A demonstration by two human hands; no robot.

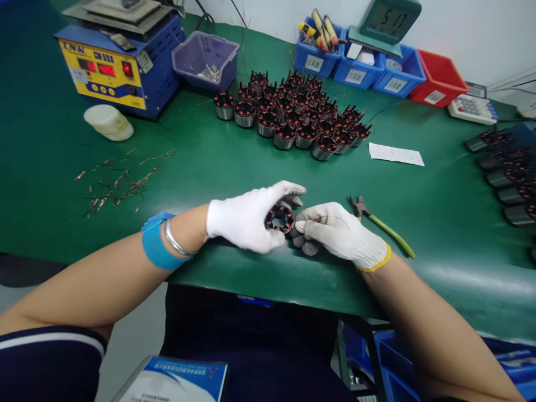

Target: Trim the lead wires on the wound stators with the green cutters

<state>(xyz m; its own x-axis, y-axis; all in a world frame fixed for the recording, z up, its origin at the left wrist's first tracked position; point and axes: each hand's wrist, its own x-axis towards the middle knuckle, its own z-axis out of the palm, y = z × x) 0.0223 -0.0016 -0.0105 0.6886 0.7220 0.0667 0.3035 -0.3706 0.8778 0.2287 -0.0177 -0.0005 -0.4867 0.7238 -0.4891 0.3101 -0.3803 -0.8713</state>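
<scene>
On green bench (234, 273), left grip (253, 220) curled around part-hidden copper-wound ring (288, 218), right grip (333, 230) pinching barely visible wire (330, 217).

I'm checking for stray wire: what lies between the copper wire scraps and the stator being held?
In the head view, going from the copper wire scraps to the stator: green tabletop, then the white-gloved left hand holding it.

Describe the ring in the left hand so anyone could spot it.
On the green table, look near the front edge, below the cluster of copper-wound rings. The white-gloved left hand curls around one ring. Unlike its neighbours, it is held, the right hand at its edge.
</scene>
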